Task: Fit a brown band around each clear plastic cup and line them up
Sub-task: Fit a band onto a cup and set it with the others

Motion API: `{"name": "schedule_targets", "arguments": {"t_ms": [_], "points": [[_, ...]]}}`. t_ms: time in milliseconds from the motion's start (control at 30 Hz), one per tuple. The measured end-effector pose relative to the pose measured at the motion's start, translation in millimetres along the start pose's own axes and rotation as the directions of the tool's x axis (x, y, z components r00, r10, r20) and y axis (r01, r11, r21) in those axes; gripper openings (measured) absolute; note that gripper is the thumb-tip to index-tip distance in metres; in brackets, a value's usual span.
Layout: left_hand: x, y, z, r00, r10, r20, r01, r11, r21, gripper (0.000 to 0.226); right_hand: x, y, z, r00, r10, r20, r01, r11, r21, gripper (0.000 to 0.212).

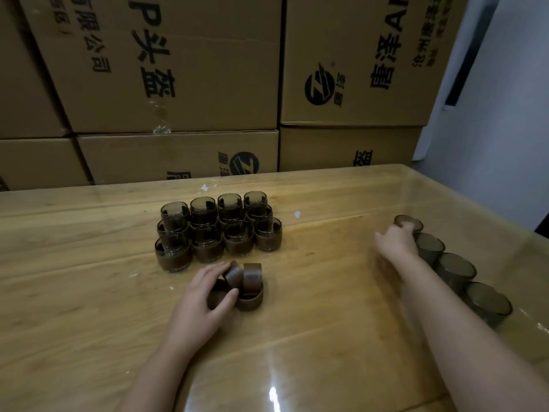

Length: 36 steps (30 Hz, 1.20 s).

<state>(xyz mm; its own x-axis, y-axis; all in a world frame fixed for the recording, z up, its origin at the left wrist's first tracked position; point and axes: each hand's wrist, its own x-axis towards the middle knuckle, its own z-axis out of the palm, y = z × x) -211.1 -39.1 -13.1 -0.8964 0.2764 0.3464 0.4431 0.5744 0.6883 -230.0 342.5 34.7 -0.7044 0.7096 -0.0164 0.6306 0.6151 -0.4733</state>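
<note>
- Forearms first, both stretched out over the glossy wooden table (297, 346), one going to each side.
- Left hand (205, 295) sits on the small heap of loose brown bands (251, 282). Its fingers curl over the top and the thumb closes in from the near side, pinching the leftmost band (218, 297).
- Two more bands stand on edge just beside those fingertips, and another lies flat against them.
- Right hand (396, 240) is out at the far end of the row of bare cups (454, 270). Its fingers are curled over the near rim of the farthest cup (409, 223), gripping it by the look of it, though the hand is blurred.
- That cup pokes out beyond the fingertips, with the palm on the camera's side.
- Trouble spot one: the pinched band touches its neighbours, so lifting it could topple the upright ones and send them rolling.
- Trouble spot two: the right forearm lies close along the bare cups, and a careless pull back could sweep them out of line.
- Trouble spot three: the block of banded cups (219, 230) stands just past the left fingertips, where a stray knuckle could nudge the front rank.
</note>
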Motion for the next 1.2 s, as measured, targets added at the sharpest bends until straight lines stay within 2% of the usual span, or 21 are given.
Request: {"name": "schedule_targets", "arguments": {"t_ms": [100,200,267,333,400,467,533,667,733,800,867,933,1000,1033,1133,1200], "points": [[0.4,-0.9,0.5,1.000,-0.001,-0.004,0.001,1.000,-0.008,0.049,-2.0,-1.0,9.1,0.995,-0.041,-0.088,0.042,0.999,0.008,0.037],[0.6,-0.3,1.2,1.000,0.002,-0.011,-0.002,1.000,0.000,0.048,-17.7,-15.7,17.3,0.971,-0.192,-0.145,0.210,0.970,0.120,0.034],[0.6,-1.1,0.4,1.000,-0.007,-0.024,0.008,1.000,0.017,0.047,-40.6,-39.4,23.2,0.926,-0.326,-0.189,0.367,0.894,0.256,0.030],[0.5,-2.2,-0.5,0.997,-0.018,-0.074,0.018,1.000,-0.001,0.044,-74.4,-66.3,29.5,0.889,-0.417,-0.191,0.455,0.752,0.476,0.021],[0.7,0.9,-2.0,0.986,-0.093,-0.135,0.068,0.982,-0.177,0.034,-114.7,-89.7,36.3,0.855,-0.506,-0.109,0.423,0.561,0.711,0.016],[1.8,6.2,-2.8,0.966,-0.189,-0.177,0.099,0.901,-0.422,0.028,-149.0,-107.3,45.7,0.807,-0.590,-0.003,0.294,0.399,0.869,0.021],[3.8,6.8,-5.2,0.947,-0.238,-0.215,0.095,0.849,-0.520,0.030,-172.6,-121.6,52.6,0.762,-0.641,0.092,0.172,0.338,0.925,0.026],[7.6,9.9,-8.9,0.950,-0.196,-0.245,0.078,0.904,-0.421,0.064,-189.4,-142.8,47.8,0.679,-0.712,0.182,0.018,0.264,0.964,0.033],[14.8,16.3,-10.7,0.944,-0.170,-0.282,0.047,0.917,-0.397,0.070,-189.8,-148.2,38.9,0.647,-0.741,0.182,-0.037,0.208,0.977,0.030],[24.3,27.6,-14.8,0.940,-0.167,-0.299,0.017,0.895,-0.446,0.069,-188.0,-151.0,28.8,0.640,-0.755,0.144,-0.025,0.166,0.986,0.027],[35.1,39.9,-20.3,0.946,-0.176,-0.274,0.007,0.853,-0.523,0.066,-187.3,-153.1,18.7,0.682,-0.730,0.050,0.132,0.190,0.973,0.024],[45.6,54.2,-26.7,0.956,-0.172,-0.239,0.009,0.829,-0.559,0.058,-187.8,-153.7,12.0,0.712,-0.690,-0.128,0.395,0.244,0.886,0.022],[54.5,69.0,-32.6,0.966,-0.192,-0.173,0.030,0.751,-0.660,0.053,-189.2,-153.2,9.3,0.654,-0.695,-0.299,0.643,0.302,0.704,0.027],[57.6,74.0,-34.9,0.973,-0.194,-0.123,0.050,0.704,-0.708,0.054,-189.3,-152.2,9.8,0.615,-0.712,-0.338,0.708,0.310,0.635,0.033],[56.2,83.3,-37.7,0.986,-0.159,0.050,0.142,0.645,-0.751,0.054,-186.4,-148.9,12.7,0.522,-0.798,-0.302,0.736,0.242,0.633,0.048],[54.0,85.4,-37.2,0.956,-0.234,0.180,0.289,0.619,-0.730,0.060,-184.0,-146.9,15.9,0.480,-0.831,-0.280,0.709,0.180,0.682,0.049]]}}
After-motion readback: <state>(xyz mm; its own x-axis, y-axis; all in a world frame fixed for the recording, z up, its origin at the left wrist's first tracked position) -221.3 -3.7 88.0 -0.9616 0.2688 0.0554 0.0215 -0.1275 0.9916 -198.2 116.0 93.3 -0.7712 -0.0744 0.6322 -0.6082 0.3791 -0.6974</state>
